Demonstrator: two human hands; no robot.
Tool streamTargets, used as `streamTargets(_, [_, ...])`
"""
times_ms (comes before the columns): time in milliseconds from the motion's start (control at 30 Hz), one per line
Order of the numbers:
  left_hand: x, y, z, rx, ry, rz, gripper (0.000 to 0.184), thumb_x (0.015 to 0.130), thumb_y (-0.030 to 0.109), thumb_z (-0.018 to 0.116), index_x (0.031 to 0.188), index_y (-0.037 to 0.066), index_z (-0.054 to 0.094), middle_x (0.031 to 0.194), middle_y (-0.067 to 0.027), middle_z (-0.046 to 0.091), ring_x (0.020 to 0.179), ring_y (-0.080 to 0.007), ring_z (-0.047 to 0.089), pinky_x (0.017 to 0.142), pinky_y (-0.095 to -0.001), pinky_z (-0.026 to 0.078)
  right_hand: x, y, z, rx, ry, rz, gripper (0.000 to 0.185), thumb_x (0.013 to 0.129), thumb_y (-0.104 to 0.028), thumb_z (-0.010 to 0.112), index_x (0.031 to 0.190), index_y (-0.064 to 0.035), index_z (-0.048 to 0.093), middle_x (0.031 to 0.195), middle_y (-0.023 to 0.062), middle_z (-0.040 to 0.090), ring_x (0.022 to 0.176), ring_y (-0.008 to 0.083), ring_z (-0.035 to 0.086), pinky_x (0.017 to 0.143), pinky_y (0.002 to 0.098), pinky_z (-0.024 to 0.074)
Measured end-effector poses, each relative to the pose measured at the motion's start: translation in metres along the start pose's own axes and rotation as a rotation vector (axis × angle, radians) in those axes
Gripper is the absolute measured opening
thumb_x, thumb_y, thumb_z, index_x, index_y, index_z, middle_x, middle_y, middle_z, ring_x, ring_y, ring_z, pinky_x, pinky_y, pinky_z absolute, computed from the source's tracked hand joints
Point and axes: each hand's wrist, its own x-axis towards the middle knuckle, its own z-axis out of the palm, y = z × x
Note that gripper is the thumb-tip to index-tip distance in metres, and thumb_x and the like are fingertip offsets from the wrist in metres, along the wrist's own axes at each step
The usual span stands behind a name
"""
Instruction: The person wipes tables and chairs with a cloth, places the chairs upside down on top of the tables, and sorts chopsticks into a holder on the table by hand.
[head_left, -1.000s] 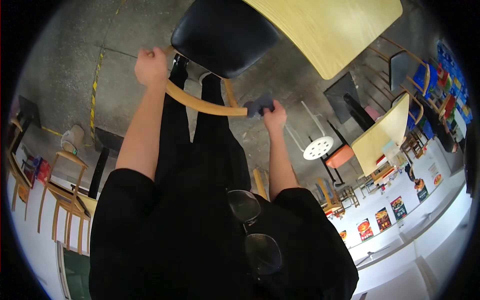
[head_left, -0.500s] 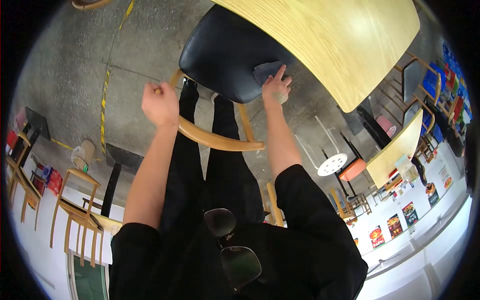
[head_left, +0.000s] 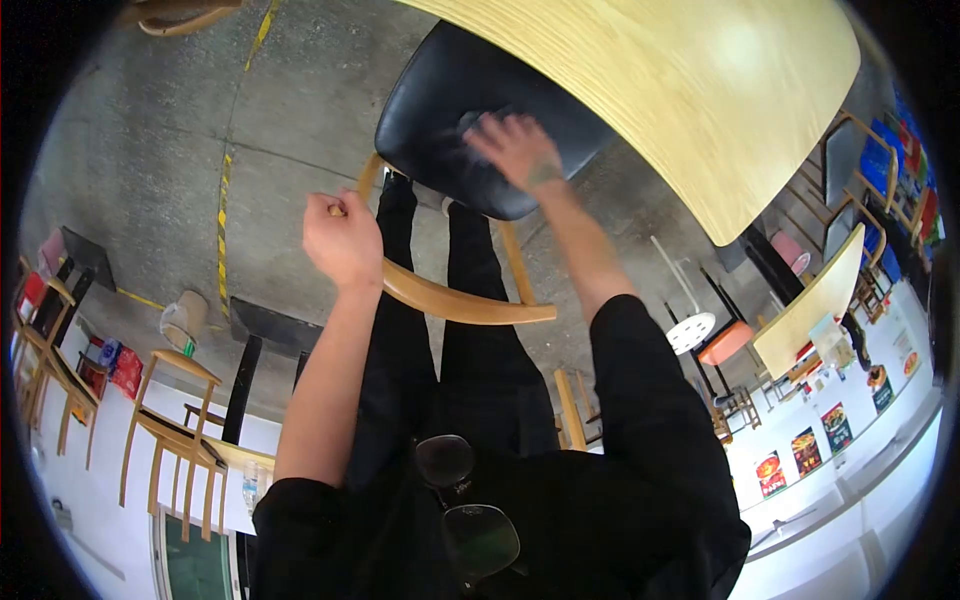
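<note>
In the head view, a chair with a black padded seat [head_left: 440, 110] and a curved wooden back rail [head_left: 460, 302] stands in front of my legs. My left hand [head_left: 342, 238] is closed round the left end of that rail. My right hand [head_left: 520, 152] lies over the seat, blurred by motion, its fingers stretched out and pressing on a dark grey cloth [head_left: 468, 121]. Only a small edge of the cloth shows past the fingertips; the rest is hidden beneath the hand.
A light wood table [head_left: 690, 90] overhangs the far side of the seat. To the right are a white round stool [head_left: 690, 333], an orange stool [head_left: 726, 343] and another table [head_left: 815, 305]. Wooden chairs [head_left: 180, 430] and a bin [head_left: 184, 318] stand at left.
My right hand has swept left across the seat with the cloth, from its right edge to nearer the middle. My left hand keeps its hold on the rail. The whole view has shifted slightly.
</note>
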Motion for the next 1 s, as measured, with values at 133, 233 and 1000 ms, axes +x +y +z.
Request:
streamTargets(133, [-0.002, -0.002, 0.003, 0.015, 0.006, -0.023, 0.023, 0.086, 0.018, 0.067, 0.074, 0.002, 0.056, 0.078, -0.0198, 0.063, 0.074, -0.042, 0.062, 0.068, -0.0517, 0.047, 0.01, 0.067, 0.049, -0.024, 0.35, 0.859, 0.047, 0.094, -0.023, 0.058, 0.14, -0.0145, 0.055, 0.135, 0.014, 0.06, 0.115, 0.0371, 0.061, 0.099, 0.0463, 0.0488])
streamTargets(233, [-0.002, -0.006, 0.004, 0.004, 0.002, 0.02, 0.022, 0.086, 0.017, 0.066, 0.074, 0.003, 0.055, 0.079, -0.0188, 0.062, 0.075, -0.0414, 0.06, 0.066, -0.0524, 0.046, 0.044, 0.076, 0.054, 0.346, 0.309, 1.281, 0.043, 0.092, -0.026, 0.061, 0.13, -0.0083, 0.062, 0.124, 0.0188, 0.065, 0.108, 0.0389, 0.063, 0.096, 0.045, 0.0496])
streamTargets(1000, [-0.004, 0.0, -0.003, -0.053, -0.061, 0.025, 0.018, 0.091, 0.015, 0.062, 0.081, 0.003, 0.052, 0.084, -0.0168, 0.056, 0.079, -0.0422, 0.057, 0.069, -0.0523, 0.045, 0.121, -0.087, -0.003, 0.338, 0.223, 0.425, 0.053, 0.086, -0.012, 0.06, 0.137, -0.0245, 0.059, 0.15, 0.0096, 0.048, 0.14, 0.0379, 0.042, 0.108, 0.0463, 0.0478])
